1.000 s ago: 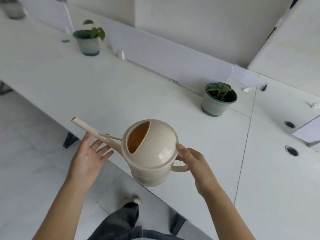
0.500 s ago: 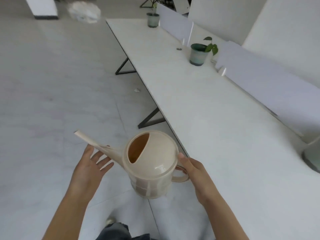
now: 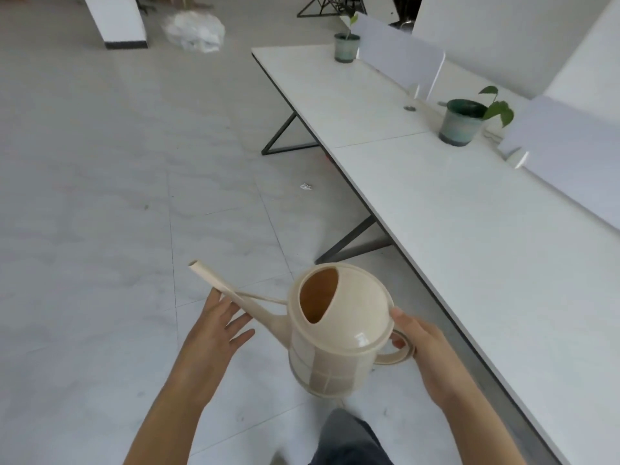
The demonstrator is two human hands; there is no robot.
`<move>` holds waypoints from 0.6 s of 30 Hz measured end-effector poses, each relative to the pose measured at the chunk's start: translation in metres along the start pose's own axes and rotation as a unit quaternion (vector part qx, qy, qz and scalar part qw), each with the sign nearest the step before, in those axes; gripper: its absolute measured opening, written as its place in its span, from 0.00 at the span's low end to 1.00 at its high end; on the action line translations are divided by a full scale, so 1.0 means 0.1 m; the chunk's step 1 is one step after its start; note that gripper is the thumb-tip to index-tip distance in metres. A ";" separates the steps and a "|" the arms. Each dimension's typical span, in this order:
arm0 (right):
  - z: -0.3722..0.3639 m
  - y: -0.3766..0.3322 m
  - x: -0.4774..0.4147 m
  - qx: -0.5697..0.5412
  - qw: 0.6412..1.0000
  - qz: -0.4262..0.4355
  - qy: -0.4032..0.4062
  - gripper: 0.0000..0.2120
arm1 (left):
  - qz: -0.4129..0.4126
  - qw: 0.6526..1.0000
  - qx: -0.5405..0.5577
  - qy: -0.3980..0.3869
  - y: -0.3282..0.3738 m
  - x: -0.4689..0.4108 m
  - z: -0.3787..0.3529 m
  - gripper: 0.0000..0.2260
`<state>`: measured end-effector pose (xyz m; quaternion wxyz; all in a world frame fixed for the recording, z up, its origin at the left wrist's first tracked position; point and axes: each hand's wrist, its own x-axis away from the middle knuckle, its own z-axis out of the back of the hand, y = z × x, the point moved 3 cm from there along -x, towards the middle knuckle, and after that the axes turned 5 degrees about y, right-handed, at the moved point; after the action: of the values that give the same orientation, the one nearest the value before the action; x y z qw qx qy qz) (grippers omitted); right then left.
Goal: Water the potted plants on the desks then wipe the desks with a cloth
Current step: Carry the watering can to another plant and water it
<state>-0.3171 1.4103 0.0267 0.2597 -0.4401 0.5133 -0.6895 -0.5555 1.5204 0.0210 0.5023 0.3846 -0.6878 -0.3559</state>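
Note:
A cream watering can (image 3: 339,333) hangs over the floor in front of me, spout pointing left and up. My right hand (image 3: 422,350) grips its handle at the right. My left hand (image 3: 214,330) lies under the spout with straight fingers touching it from below. Two potted plants stand on the long white desk (image 3: 469,229): a nearer green pot with leaves (image 3: 461,124) at the right, and a farther small pot (image 3: 346,47) near the desk's far end.
White divider panels (image 3: 570,146) run along the desk's back edge. Dark metal desk legs (image 3: 285,135) stand at the desk's left side. A crumpled white plastic bag (image 3: 194,31) and a white pillar (image 3: 117,21) are on the grey tiled floor at the back.
My view has swung left along the desk row and I have moved forward; the leafy pot is nearer, and the pot at the far right has left the view. Both hands keep their places on the can.

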 end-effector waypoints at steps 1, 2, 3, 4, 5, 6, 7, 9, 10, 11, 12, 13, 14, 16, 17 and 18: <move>-0.05 -0.05 -0.09 0.003 1.000 -0.003 -0.004 0.12 | 0.005 1.000 -0.004 -0.001 0.04 -0.10 0.01 0.28; -0.09 -0.08 -0.21 0.008 1.000 -0.004 -0.007 0.12 | 0.010 1.000 -0.005 -0.002 0.08 -0.20 0.01 0.30; -0.11 -0.11 -0.34 0.011 1.000 -0.005 -0.011 0.13 | 0.013 1.000 -0.004 0.000 0.11 -0.33 -0.01 0.29; -0.12 -0.12 -0.48 0.015 1.000 -0.006 -0.014 0.15 | 0.014 1.000 0.001 0.006 0.14 -0.46 -0.04 0.26; -0.15 -0.16 -0.63 0.020 1.000 -0.010 -0.014 0.16 | 0.013 1.000 0.006 0.011 0.16 -0.60 -0.07 0.24; -0.16 -0.19 -0.79 0.024 1.000 -0.011 -0.013 0.16 | 0.012 1.000 0.009 0.016 0.20 -0.75 -0.12 0.23; -0.17 -0.24 -0.96 0.029 0.999 -0.010 -0.012 0.16 | 0.010 1.000 0.010 0.019 0.24 -0.90 -0.17 0.23; -0.18 -0.36 -1.32 0.026 1.000 0.002 -0.016 0.17 | 0.001 1.000 0.012 0.023 0.35 -1.20 -0.30 0.23; -0.18 -0.43 -1.52 0.022 1.000 0.005 -0.018 0.16 | -0.004 1.000 0.014 0.025 0.42 -1.35 -0.37 0.23; -0.18 -0.51 -1.70 0.017 1.000 0.010 -0.019 0.15 | -0.008 1.000 0.014 0.026 0.49 -1.49 -0.43 0.23; -0.18 -0.58 -1.89 0.015 1.000 0.016 -0.020 0.14 | -0.014 0.999 0.012 0.027 0.56 -1.63 -0.49 0.23; -0.19 -0.66 -2.05 0.014 0.999 0.021 -0.021 0.15 | -0.021 0.999 0.010 0.030 0.62 -1.77 -0.55 0.23; -0.21 -0.74 -2.23 0.016 0.999 0.027 -0.022 0.16 | -0.029 0.999 0.007 0.032 0.68 -1.91 -0.61 0.24; -0.21 -0.89 -2.59 0.018 0.999 0.032 -0.024 0.18 | -0.040 0.999 0.006 0.034 0.78 -2.19 -0.75 0.24; -0.21 -0.96 -2.74 0.016 0.999 0.028 -0.026 0.18 | -0.039 0.999 0.008 0.033 0.81 -2.32 -0.80 0.24; -0.21 -1.02 -2.88 0.016 0.999 0.023 -0.027 0.19 | -0.035 0.999 0.010 0.034 0.83 -2.44 -0.85 0.24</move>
<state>-0.1882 1.6879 0.0224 0.2957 -0.4423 0.5049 -0.6797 -0.4396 1.7655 0.0127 0.5089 0.4251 -0.6599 -0.3533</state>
